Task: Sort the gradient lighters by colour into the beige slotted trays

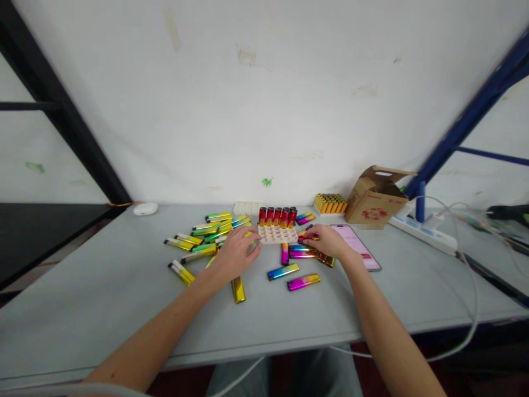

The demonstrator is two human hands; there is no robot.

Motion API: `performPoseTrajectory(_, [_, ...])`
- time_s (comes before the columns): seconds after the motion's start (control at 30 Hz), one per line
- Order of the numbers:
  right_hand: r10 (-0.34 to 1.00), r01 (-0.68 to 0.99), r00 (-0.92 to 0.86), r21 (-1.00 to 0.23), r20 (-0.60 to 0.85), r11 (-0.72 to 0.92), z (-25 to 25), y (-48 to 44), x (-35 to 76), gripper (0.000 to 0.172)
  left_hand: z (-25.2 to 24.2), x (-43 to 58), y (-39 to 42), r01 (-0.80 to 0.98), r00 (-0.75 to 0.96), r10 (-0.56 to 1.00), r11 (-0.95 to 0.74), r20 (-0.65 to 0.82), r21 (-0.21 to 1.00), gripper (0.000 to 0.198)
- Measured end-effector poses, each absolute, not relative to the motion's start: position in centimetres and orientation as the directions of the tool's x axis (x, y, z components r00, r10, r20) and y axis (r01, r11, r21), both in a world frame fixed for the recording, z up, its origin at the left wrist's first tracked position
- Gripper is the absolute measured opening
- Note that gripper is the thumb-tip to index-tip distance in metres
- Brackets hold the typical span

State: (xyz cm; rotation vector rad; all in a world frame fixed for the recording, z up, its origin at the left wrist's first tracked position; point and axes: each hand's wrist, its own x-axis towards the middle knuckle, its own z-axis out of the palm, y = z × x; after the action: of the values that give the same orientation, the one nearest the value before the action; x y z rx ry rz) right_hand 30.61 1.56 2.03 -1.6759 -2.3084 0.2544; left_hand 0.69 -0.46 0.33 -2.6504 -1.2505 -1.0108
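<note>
A white tray with holes (278, 239) stands in the middle of the table, with several red lighters (278, 216) upright in its back part. My left hand (235, 255) is at the tray's left edge, thumb and fingers apart, nothing held; whether a fingertip touches the tray I cannot tell. To the right of the tray, my right hand (327, 241) has its fingers closed on a red lighter (306, 237), partly hidden by them. Below that hand lie shiny blue and magenta lighters (303, 255). Yellow and green lighters (200, 252) are scattered around my left hand.
Behind the tray lies another white tray (247, 208). A block of orange-yellow lighters (330, 204) and an open cardboard box (374, 201) stand at back right, near a phone (359, 245) and a power strip (425, 234). A white case (145, 209) sits back left.
</note>
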Motion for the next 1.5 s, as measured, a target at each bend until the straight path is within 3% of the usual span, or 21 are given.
performPoseTrajectory(0.4, [0.953,0.887,-0.266,-0.349,0.148,0.302,1.7,1.6,30.3,0.016,0.4,0.7,-0.5,0.707,0.479,0.669,-0.678,0.569,0.201,0.020])
performPoseTrajectory(0.6, [0.905,0.825,-0.283,-0.401,0.317,0.398,2.0,1.8,30.5,0.021,0.6,0.8,-0.6,0.708,0.460,0.687,-0.666,0.562,0.234,0.019])
performPoseTrajectory(0.7, [0.877,0.794,-0.150,-0.473,0.456,0.381,1.9,1.9,30.0,0.025,0.6,0.8,-0.6,0.703,0.459,0.682,-0.671,0.569,0.237,0.019])
performPoseTrajectory(0.8, [0.859,0.625,-0.033,-0.660,0.511,0.417,1.7,1.9,29.0,0.029,0.7,0.8,-0.6,0.705,0.456,0.681,-0.669,0.573,0.234,0.020])
performPoseTrajectory(0.9, [0.886,0.328,0.031,-0.842,0.463,0.428,1.7,1.7,28.0,0.033,0.8,0.8,-0.6,0.707,0.458,0.681,-0.669,0.571,0.231,0.020])
performPoseTrajectory(1.03, [0.928,0.067,0.065,-0.930,0.366,0.362,2.3,1.3,26.9,0.037,0.9,0.7,-0.7,0.701,0.460,0.673,-0.676,0.580,0.227,0.020])
performPoseTrajectory(1.23, [0.987,-0.263,-0.042,-0.955,0.155,0.139,2.8,0.7,25.7,0.037,0.8,0.7,-0.6,0.694,0.459,0.673,-0.679,0.580,0.240,0.020])
performPoseTrajectory(1.5, [0.944,-0.454,-0.329,-0.871,-0.032,-0.188,3.3,-0.1,25.0,0.031,0.7,0.7,-0.6,0.692,0.466,0.674,-0.681,0.572,0.239,0.020])
